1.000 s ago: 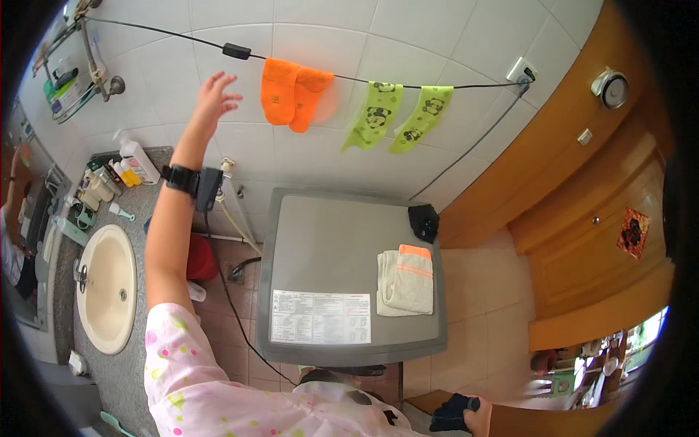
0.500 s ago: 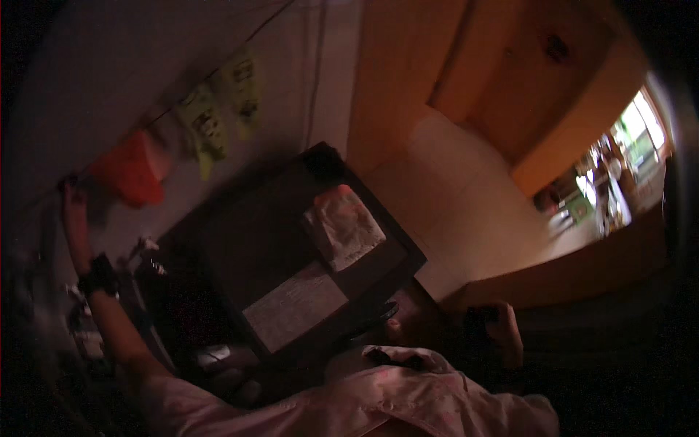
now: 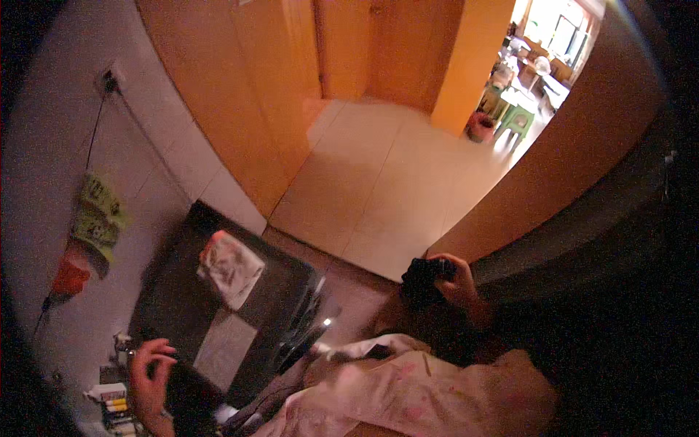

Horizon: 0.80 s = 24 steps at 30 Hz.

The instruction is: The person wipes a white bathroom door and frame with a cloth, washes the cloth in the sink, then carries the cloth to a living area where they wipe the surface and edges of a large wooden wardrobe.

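Observation:
At the lower left is my left hand [image 3: 151,373], its fingers curled but apart, with nothing visible between them. It is beside the near left corner of a dark, flat-topped unit [image 3: 164,291], close to several bottles [image 3: 115,408]. My right hand [image 3: 460,285], at the centre right, is closed around a soft-looking black object [image 3: 424,280] whose kind I cannot make out. A crumpled pale cloth [image 3: 237,269] lies on the dark top, and a grey rectangular patch [image 3: 227,349] shows nearer to me.
On the left wall, yellow-green cloths [image 3: 98,218] and an orange-red cloth [image 3: 71,273] hang on a cord. Orange wooden doors [image 3: 233,95] stand beyond the unit. Pale floor tiles [image 3: 378,175] lead toward a bright room with a green stool [image 3: 517,122].
My left hand has come down from the hanging cord to beside the dark unit. My view has turned toward the doors and bright room, and the picture is brighter. My right hand still grips the black object.

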Tool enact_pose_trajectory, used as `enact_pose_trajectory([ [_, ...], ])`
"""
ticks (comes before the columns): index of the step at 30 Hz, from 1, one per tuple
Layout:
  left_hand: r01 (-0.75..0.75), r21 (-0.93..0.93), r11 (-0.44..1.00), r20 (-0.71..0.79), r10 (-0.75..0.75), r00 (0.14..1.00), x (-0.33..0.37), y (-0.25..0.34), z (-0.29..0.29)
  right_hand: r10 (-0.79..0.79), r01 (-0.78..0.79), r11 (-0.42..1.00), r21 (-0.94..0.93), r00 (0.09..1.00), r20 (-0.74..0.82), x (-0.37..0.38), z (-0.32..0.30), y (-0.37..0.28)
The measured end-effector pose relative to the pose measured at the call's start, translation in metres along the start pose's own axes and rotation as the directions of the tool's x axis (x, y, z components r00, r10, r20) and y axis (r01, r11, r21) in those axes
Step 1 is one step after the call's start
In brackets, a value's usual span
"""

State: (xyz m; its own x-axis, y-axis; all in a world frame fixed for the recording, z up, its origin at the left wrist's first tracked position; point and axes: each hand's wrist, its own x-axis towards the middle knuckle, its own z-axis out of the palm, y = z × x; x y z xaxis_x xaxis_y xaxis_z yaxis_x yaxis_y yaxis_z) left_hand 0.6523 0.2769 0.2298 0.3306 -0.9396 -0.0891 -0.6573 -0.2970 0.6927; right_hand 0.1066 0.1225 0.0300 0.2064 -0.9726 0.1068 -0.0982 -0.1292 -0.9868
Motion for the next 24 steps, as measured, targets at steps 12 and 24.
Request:
enact_pose_trajectory([
  [12, -0.268, -0.517, 0.813, 0.528, 0.550, 0.647, 0.086, 0.164, 0.440, 0.297, -0.212, 0.807, 0.551, 0.953, -0.068, 0.012, -0.086, -0.058],
  [24, 0.069, -0.644, 0.762, 0.694, 0.543, 0.473, 0.184, 0.275, 0.508, 0.476, -0.103, 0.420, 0.902, 0.871, -0.122, 0.067, -0.140, 0.036],
])
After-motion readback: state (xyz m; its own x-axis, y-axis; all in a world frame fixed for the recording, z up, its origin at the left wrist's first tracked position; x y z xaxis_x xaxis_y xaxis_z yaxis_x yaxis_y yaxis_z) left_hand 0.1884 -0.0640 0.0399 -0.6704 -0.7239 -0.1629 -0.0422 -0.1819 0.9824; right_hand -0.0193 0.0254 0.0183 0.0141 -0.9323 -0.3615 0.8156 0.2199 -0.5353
